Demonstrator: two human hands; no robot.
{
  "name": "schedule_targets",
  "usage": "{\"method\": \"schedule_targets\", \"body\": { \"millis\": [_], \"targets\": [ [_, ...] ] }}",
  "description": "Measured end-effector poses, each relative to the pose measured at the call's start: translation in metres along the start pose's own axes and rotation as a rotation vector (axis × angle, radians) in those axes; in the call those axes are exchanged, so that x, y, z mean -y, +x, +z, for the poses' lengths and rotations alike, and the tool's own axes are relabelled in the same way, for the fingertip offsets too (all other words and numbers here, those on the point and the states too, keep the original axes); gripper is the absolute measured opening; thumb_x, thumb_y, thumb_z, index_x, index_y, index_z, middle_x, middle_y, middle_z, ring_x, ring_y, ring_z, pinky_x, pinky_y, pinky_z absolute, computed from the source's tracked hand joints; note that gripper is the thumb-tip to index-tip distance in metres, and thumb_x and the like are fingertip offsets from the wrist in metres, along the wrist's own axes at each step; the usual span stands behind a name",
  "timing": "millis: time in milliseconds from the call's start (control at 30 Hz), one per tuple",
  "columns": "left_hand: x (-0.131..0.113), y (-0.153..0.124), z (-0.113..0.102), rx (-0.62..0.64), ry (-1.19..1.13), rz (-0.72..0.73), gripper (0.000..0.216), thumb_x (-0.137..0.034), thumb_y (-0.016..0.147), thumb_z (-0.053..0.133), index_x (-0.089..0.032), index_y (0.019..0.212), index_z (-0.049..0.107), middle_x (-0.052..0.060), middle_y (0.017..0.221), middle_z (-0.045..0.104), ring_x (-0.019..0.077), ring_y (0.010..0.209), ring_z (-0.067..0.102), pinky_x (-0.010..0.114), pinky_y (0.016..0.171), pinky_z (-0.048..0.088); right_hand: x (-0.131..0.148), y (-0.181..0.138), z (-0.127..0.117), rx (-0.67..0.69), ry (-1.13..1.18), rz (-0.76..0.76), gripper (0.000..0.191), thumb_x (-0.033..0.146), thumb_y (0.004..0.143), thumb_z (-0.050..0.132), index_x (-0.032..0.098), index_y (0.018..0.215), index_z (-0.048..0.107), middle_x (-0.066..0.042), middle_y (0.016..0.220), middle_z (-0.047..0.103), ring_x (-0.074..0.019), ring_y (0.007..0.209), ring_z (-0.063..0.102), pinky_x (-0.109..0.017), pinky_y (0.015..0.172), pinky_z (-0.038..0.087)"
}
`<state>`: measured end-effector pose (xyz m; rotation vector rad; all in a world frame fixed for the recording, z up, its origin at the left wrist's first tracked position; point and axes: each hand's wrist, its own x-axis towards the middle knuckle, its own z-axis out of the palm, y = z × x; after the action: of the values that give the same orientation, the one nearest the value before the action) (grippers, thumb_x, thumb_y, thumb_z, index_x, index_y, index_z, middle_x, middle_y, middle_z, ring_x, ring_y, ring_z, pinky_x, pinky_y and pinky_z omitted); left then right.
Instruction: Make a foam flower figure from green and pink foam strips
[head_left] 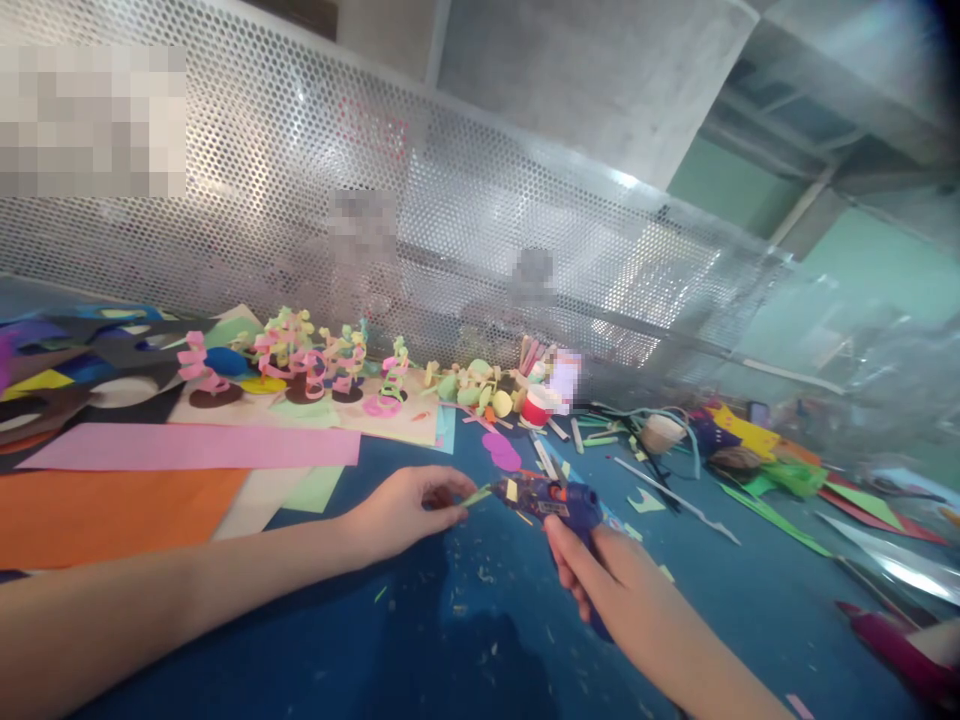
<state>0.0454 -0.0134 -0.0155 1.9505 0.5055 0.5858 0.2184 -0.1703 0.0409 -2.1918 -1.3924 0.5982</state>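
Just above the blue tabletop (465,640), near its middle, a purple glue gun (551,500) lies level with its nozzle pointing left at a small green paper strip (476,494). The right hand (600,575) has its grip closed around the gun's handle, fingers wrapped from below, with the forearm coming up from the lower right corner. The left hand (409,510) reaches in from the left on a long, nearly level forearm; its grip is pinched shut on the strip, thumb against fingertips, holding it at the nozzle. Farther back stand curled paper figures (300,365) on a pale sheet. Pink paper (195,447) and orange paper (105,510) lie at the left. Scraps litter the right side.
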Motion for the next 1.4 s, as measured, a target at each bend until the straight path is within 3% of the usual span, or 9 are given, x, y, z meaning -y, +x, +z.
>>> {"method": "schedule_targets", "body": {
  "millis": [233,433,667,900,1100,1233,1400],
  "targets": [
    [-0.003,-0.001,-0.001,-0.031,0.060,0.001,0.028,-0.032,0.075,0.056,-0.022,0.101,0.061,0.001,0.092,0.065,0.0147,0.078,0.058,0.025,0.074,0.045,-0.001,-0.002,0.002,0.008,-0.048,-0.038,0.046,0.061,0.081,0.032,0.021,0.066,0.049,-0.002,0.065,0.054,-0.0162,0.061,0.057,-0.026,0.055,0.044],
    [0.002,0.000,0.000,-0.034,0.027,-0.016,0.032,-0.033,0.074,0.058,-0.022,0.103,0.059,0.002,0.097,0.065,0.0161,0.084,0.059,0.027,0.077,0.045,-0.001,0.002,0.001,-0.008,0.014,-0.054,0.044,0.060,0.080,0.035,0.022,0.060,0.049,-0.002,0.058,0.055,-0.0157,0.052,0.055,-0.026,0.049,0.042],
    [0.002,0.001,-0.001,-0.027,0.037,-0.003,0.031,-0.032,0.074,0.057,-0.022,0.103,0.058,0.002,0.096,0.065,0.0145,0.078,0.058,0.026,0.074,0.045,0.011,-0.002,0.005,0.053,0.042,0.001,0.050,0.066,0.079,0.030,0.021,0.062,0.046,0.000,0.062,0.054,-0.0144,0.052,0.057,-0.028,0.055,0.045],
    [0.008,0.003,-0.001,-0.022,-0.020,-0.015,0.033,-0.034,0.074,0.058,-0.022,0.105,0.057,0.002,0.097,0.064,0.0151,0.082,0.058,0.027,0.075,0.046,0.001,0.003,0.004,-0.039,-0.058,-0.054,0.047,0.061,0.082,0.029,0.022,0.062,0.045,0.000,0.057,0.052,-0.0153,0.054,0.056,-0.027,0.054,0.043],
    [0.009,0.004,-0.001,-0.027,-0.034,-0.013,0.033,-0.034,0.074,0.058,-0.021,0.104,0.057,0.002,0.098,0.065,0.0150,0.080,0.059,0.027,0.074,0.047,0.009,0.002,0.005,0.007,-0.006,-0.030,0.052,0.065,0.080,0.028,0.021,0.058,0.044,0.001,0.054,0.052,-0.0139,0.048,0.055,-0.026,0.052,0.042],
    [0.010,0.005,-0.002,-0.020,-0.113,-0.040,0.035,-0.033,0.072,0.060,-0.019,0.104,0.057,0.004,0.099,0.065,0.0161,0.083,0.060,0.028,0.074,0.048,0.012,0.003,0.005,0.031,0.030,-0.030,0.053,0.065,0.080,0.027,0.020,0.057,0.044,0.002,0.052,0.051,-0.0136,0.047,0.055,-0.025,0.050,0.042],
    [0.013,0.008,-0.004,-0.025,-0.243,-0.075,0.037,-0.031,0.069,0.064,-0.018,0.103,0.057,0.005,0.101,0.065,0.0164,0.085,0.061,0.032,0.079,0.047,0.010,0.008,0.004,-0.032,-0.004,-0.032,0.054,0.066,0.080,0.026,0.020,0.055,0.042,0.001,0.050,0.051,-0.0136,0.046,0.055,-0.025,0.050,0.042]
  ]
}}
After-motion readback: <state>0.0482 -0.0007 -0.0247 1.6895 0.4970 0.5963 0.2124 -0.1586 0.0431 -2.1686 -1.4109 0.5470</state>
